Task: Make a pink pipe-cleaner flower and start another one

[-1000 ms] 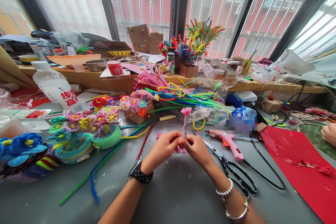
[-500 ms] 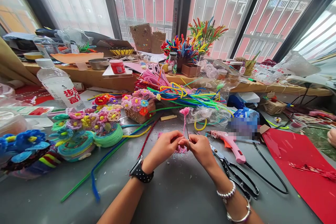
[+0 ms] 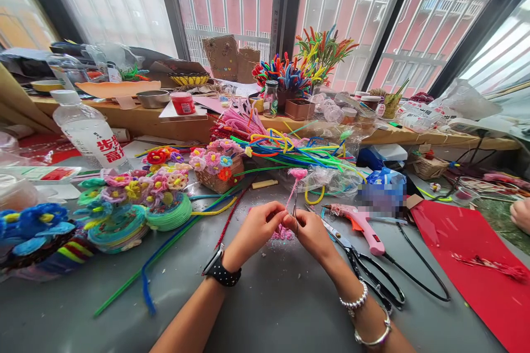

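Observation:
My left hand (image 3: 260,223) is closed, its thumb and fingers pinching the lower part of a pink pipe cleaner stem. At the top of this stem is a pink pipe cleaner flower (image 3: 297,173). My right hand (image 3: 310,234) is closed around slim metal scissors (image 3: 295,205), with their narrow blades pointing up beside the stem. The fingers hide most of the handles. Below and behind both hands, pink fluffy trimmings (image 3: 282,233) lie on the grey table (image 3: 273,309).
To the right lie a pink glue gun (image 3: 364,229), large black-handled scissors (image 3: 368,270) and a red sheet (image 3: 467,265). Pipe cleaner flower pots (image 3: 168,215) and a water bottle (image 3: 89,135) stand left. Loose pipe cleaners (image 3: 290,149) pile up behind. Another person's hand (image 3: 520,214) shows at the right edge.
The flower has tipped slightly to the right, its stem now more slanted. The metal blades stand more upright beside it. Both hands stay close together, and the whole view has shifted a little.

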Tool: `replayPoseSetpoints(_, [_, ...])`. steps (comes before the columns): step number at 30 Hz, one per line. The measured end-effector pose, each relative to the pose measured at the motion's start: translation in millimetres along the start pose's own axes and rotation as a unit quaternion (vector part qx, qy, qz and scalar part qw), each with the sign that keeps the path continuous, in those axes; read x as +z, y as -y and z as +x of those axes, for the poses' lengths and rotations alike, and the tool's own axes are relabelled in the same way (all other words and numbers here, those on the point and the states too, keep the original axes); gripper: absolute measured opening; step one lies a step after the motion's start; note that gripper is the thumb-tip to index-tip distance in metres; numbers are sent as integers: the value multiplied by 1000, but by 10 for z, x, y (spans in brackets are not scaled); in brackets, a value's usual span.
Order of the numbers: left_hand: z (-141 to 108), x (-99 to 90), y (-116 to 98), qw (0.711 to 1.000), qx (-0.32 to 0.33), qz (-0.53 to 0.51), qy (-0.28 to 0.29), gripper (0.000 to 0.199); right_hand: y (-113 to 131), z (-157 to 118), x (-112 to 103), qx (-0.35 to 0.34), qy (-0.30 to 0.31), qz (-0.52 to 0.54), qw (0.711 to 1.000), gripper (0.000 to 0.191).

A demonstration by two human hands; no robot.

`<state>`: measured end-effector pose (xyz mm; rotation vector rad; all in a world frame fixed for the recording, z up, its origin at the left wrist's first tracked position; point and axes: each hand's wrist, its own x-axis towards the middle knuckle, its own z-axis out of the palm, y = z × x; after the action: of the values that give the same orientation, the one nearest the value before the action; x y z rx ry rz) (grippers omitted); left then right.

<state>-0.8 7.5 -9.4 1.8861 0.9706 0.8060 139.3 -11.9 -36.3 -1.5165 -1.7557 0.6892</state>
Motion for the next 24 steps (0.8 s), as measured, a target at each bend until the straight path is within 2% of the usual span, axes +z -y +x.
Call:
replayPoseSetpoints(6, [-9, 1, -7, 999, 0, 26, 22, 21, -34, -3, -2, -7, -6, -21, 1000, 57])
replayPoseSetpoints(13, [-11, 2, -20, 999, 5, 31, 25, 22, -11, -16, -16, 11, -48, -12, 999, 57])
replayPoseSetpoints(19, [-27, 13, -25, 999, 4, 38, 36, 26, -49, 1, 13, -1, -6, 29, 1000, 60])
replayPoseSetpoints(24, [-20, 15, -6, 998, 8, 48, 38, 28, -74, 8, 14, 8, -18, 29, 999, 58])
